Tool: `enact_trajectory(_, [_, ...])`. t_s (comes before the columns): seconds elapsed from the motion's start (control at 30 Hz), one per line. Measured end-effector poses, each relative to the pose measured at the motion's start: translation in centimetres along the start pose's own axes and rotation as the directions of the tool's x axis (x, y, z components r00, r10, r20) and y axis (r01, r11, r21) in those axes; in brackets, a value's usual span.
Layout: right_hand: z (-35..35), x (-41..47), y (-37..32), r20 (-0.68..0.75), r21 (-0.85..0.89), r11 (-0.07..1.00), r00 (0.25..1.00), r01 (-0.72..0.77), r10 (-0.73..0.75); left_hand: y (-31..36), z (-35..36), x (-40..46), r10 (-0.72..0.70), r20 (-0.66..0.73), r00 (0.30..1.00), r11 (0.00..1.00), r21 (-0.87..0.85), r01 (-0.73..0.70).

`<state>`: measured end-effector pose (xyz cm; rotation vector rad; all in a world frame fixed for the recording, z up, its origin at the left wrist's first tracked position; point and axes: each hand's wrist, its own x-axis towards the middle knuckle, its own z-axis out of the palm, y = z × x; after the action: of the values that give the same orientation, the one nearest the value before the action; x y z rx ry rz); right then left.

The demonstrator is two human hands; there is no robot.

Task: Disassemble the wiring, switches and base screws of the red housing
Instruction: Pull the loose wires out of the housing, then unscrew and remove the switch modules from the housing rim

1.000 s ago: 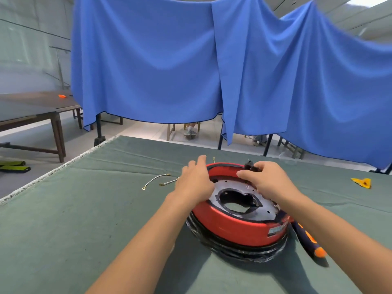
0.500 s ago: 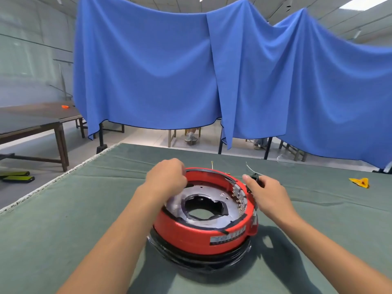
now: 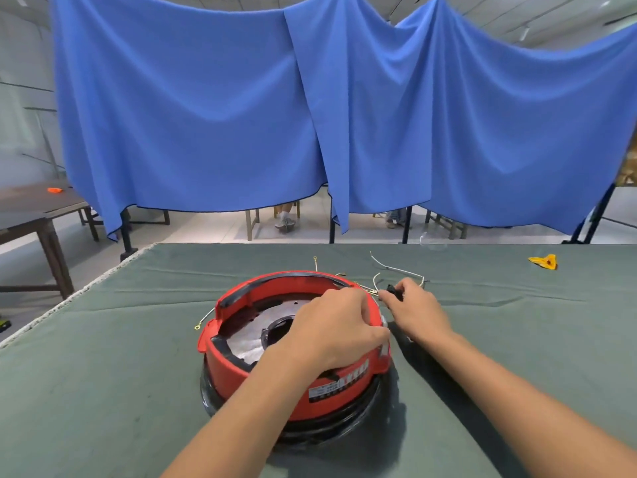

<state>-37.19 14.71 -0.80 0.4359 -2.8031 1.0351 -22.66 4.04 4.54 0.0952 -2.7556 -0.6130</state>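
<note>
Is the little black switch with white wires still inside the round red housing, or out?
Out. The right hand pinches the small black switch just past the round red housing rim, white wires trailing on the green cloth.

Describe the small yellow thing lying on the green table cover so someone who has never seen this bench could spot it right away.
Start at the round red plastic housing in the middle of the green cloth-covered table and look toward the far right corner. There lies a small flat yellow triangular piece, alone on bare cloth. It is the only yellow thing, well clear of the thin white wires beside the housing.
</note>
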Motion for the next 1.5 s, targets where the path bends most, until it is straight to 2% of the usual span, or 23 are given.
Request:
enact_trajectory(0.2, [-1.7,-0.1,-0.7,-0.037,-0.123,0.99,0.997,0.062,-0.068,0.4,0.3,-0.1,-0.049,0.02,0.999,0.997,0.065,0.047])
enact_trajectory(0.27, [-2.5,-0.8,-0.4,-0.053,-0.232,0.969,0.994,0.085,-0.1,0.6,0.7,-0.2,-0.081,-0.02,0.996,0.992,0.091,0.083])
enact_trajectory(0.37, [-3.4,-2.3,0.2,-0.067,-0.473,0.874,0.984,0.115,-0.165,0.8,1.4,-0.5,-0.136,-0.091,0.986,0.978,0.148,0.148])
enact_trajectory(0.43, [-3.7,-3.0,0.7,-0.016,-0.604,0.794,0.995,0.07,-0.101,0.8,1.5,-0.5,-0.14,-0.106,0.984,0.972,0.173,0.157])
enact_trajectory(0.53, [-4.0,-3.6,1.3,0.058,-0.687,0.726,0.998,0.013,0.037,0.7,1.5,-0.4,-0.094,-0.09,0.992,0.975,0.191,0.11])
enact_trajectory(0.63, [-4.3,-3.7,2.0,0.118,-0.665,0.739,0.992,0.104,-0.034,0.1,0.8,-0.3,-0.051,-0.027,0.998,0.984,0.169,0.054])
enact_trajectory(0.73, [-5.4,-3.4,2.9,0.168,-0.457,0.884,0.986,0.095,-0.018,-0.7,-0.5,-0.3,-0.024,0.044,0.999,0.988,0.154,0.017])
enact_trajectory(0.8, [-5.6,-3.4,3.2,0.14,-0.097,0.995,0.99,0.016,-0.003,-1.1,-1.3,-0.2,-0.005,0.089,0.996,0.988,0.157,-0.009])
enact_trajectory(0.83, [-5.5,-3.6,2.9,0.125,0.164,0.985,0.991,-0.056,0.035,-1.3,-1.8,-0.2,-0.002,0.116,0.993,0.989,0.15,-0.016])
enact_trajectory(0.87, [-5.4,-3.7,2.5,0.133,0.425,0.895,0.987,-0.136,0.086,-1.6,-2.3,-0.2,-0.004,0.146,0.989,0.99,0.138,-0.017])
enact_trajectory(0.9, [-5.5,-3.9,1.9,0.153,0.634,0.749,0.981,-0.191,0.121,-1.9,-2.7,-0.2,-0.008,0.177,0.984,0.993,0.117,-0.013])
enact_trajectory(0.93, [-5.6,-4.0,1.2,0.167,0.767,0.604,0.976,-0.218,0.14,-2.2,-3.1,-0.2,-0.011,0.207,0.978,0.996,0.089,-0.008])
enact_trajectory(0.97, [-5.8,-4.1,0.5,0.175,0.843,0.487,0.972,-0.229,0.154,-2.5,-3.5,-0.3,-0.012,0.234,0.972,0.998,0.06,-0.003])
enact_trajectory(1.03, [-6.4,-4.2,-0.8,0.206,0.913,0.328,0.968,-0.243,0.144,-3.0,-4.0,-0.4,-0.016,0.281,0.96,1.0,0.019,0.011])
enact_trajectory(1.1, [-6.7,-4.4,-2.0,0.232,0.929,0.277,0.97,-0.245,0.079,-3.3,-4.4,-0.4,-0.024,0.317,0.948,1.0,-0.002,0.026])
enact_trajectory(1.17, [-6.5,-4.8,-2.8,0.221,0.914,0.35,0.975,-0.206,-0.003,-3.5,-4.5,-0.4,-0.041,0.328,0.944,0.999,-0.001,0.044])
enact_trajectory(1.23, [-5.9,-5.2,-3.1,0.129,0.819,0.572,0.986,-0.045,-0.107,-3.5,-4.4,-0.4,-0.057,0.318,0.946,0.998,0.011,0.057])
enact_trajectory(1.3, [-5.0,-5.5,-3.0,-0.012,0.534,0.818,0.969,0.215,-0.246,-3.4,-4.0,-0.4,-0.08,0.303,0.95,0.997,0.015,0.079])
enact_trajectory(1.33, [-4.6,-5.6,-2.8,-0.069,0.367,0.875,0.948,0.314,-0.311,-3.4,-3.9,-0.4,-0.09,0.293,0.952,0.996,0.015,0.089])
enact_trajectory(1.4, [-4.1,-5.8,-2.7,-0.199,0.116,0.89,0.888,0.441,-0.414,-3.2,-3.6,-0.3,-0.093,0.266,0.96,0.996,0.014,0.092])
enact_trajectory(1.5, [-4.4,-5.4,-3.0,-0.321,-0.109,0.84,0.781,0.531,-0.535,-2.6,-2.6,-0.4,-0.091,0.212,0.973,0.996,0.001,0.092])
